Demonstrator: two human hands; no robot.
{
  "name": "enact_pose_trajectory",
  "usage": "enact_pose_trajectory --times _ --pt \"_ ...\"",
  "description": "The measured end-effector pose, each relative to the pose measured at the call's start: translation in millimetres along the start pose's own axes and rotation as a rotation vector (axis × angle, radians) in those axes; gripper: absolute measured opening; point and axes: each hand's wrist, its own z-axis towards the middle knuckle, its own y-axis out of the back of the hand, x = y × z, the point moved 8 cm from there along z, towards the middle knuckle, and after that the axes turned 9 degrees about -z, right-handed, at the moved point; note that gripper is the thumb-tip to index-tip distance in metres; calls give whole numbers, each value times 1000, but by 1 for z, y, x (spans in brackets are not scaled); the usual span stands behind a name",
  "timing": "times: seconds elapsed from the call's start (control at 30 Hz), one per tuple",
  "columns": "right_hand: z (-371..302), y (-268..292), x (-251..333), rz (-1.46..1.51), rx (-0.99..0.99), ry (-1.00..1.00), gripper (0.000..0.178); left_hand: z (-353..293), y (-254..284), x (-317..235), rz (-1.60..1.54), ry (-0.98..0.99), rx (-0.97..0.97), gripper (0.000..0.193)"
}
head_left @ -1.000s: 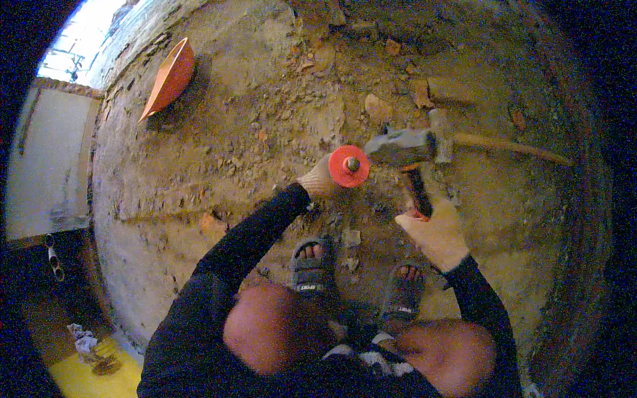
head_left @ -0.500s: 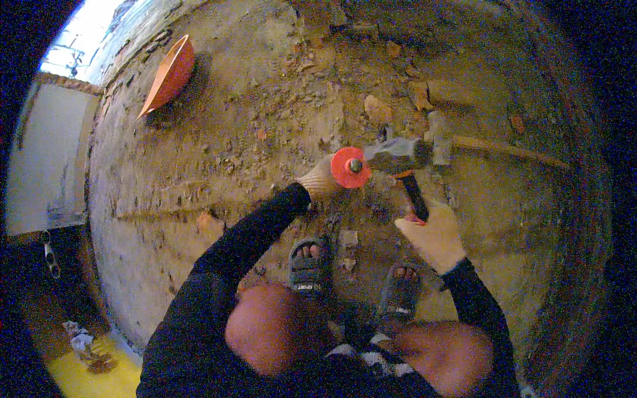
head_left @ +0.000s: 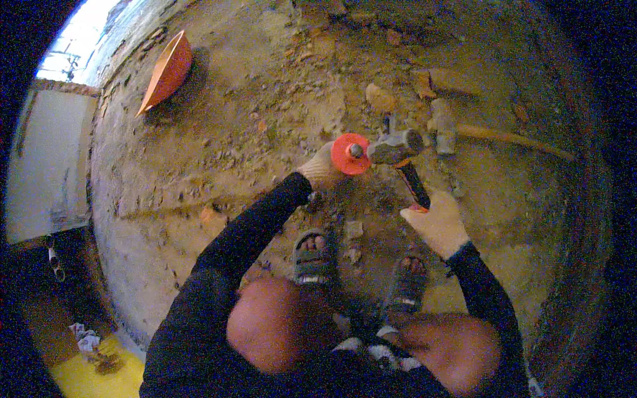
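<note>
My left hand [head_left: 323, 167] is closed round a chisel [head_left: 356, 151] with a round red hand guard [head_left: 341, 159]. The chisel's metal end points up toward me, and its lower part is hidden by the guard and hand. Gripped in my right hand [head_left: 439, 224] is a club hammer [head_left: 396, 147] with a black and orange handle. Its steel head sits just right of the chisel's end; whether they touch I cannot tell.
A sledgehammer [head_left: 514, 136] with a wooden handle lies beyond my right hand. Broken stones [head_left: 379, 97] and rubble litter the dirt floor. An orange pan [head_left: 167, 74] rests at the far left, near a pale panel [head_left: 50, 162]. My sandalled feet [head_left: 314, 255] are close below.
The whole view has shifted slightly. The hammer's head looks a little smaller and its handle lies at a slightly different angle. Both hands keep their grips.
</note>
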Motion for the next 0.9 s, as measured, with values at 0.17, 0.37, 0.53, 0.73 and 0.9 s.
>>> enact_pose_trajectory --times 0.17,0.37,0.53,0.73,0.9 --pt "-13 68 4 324 -247 -37 23 -6 16 0 -96 152 -102 28" --pt "0 49 31 276 -347 89 24 0 14 -17 -30 130 -82 29" --pt "14 -18 -1 99 23 39 22 4 27 -45 203 -58 -136 29" --pt "-18 -34 -43 338 60 -208 25 -34 117 -34 79 349 -623 20" --pt "-29 -60 -64 409 184 -415 28 -50 139 -39 -138 243 -703 19"
